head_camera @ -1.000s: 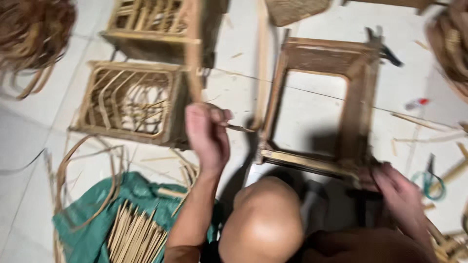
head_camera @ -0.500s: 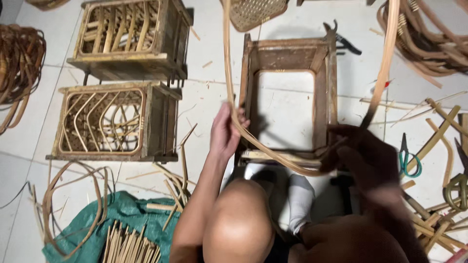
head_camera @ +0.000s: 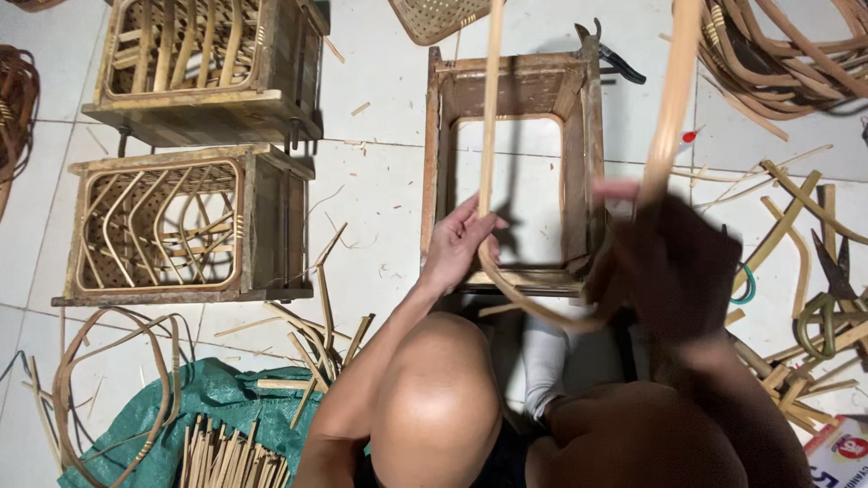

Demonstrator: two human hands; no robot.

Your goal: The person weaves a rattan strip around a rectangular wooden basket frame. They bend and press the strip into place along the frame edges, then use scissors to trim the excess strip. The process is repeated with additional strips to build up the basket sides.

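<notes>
The tiled floor (head_camera: 380, 172) carries two finished rattan crates (head_camera: 181, 226) at the left, and an open wooden frame (head_camera: 515, 163) stands just ahead of the person's knees. A long rattan strip (head_camera: 493, 126) is bent into a U across the frame's near rail. The left hand (head_camera: 461, 244) has its grip closed around one upright leg of the strip. The right hand (head_camera: 669, 271), blurred and in shadow, appears wrapped around the other leg. The likely trouble is spring-back: if either grip loosens, the bent cane could whip free. Bent too sharply at the bottom curve, it may kink or split. Loose offcuts (head_camera: 316, 316) lie near the knees, easy to slip on.
</notes>
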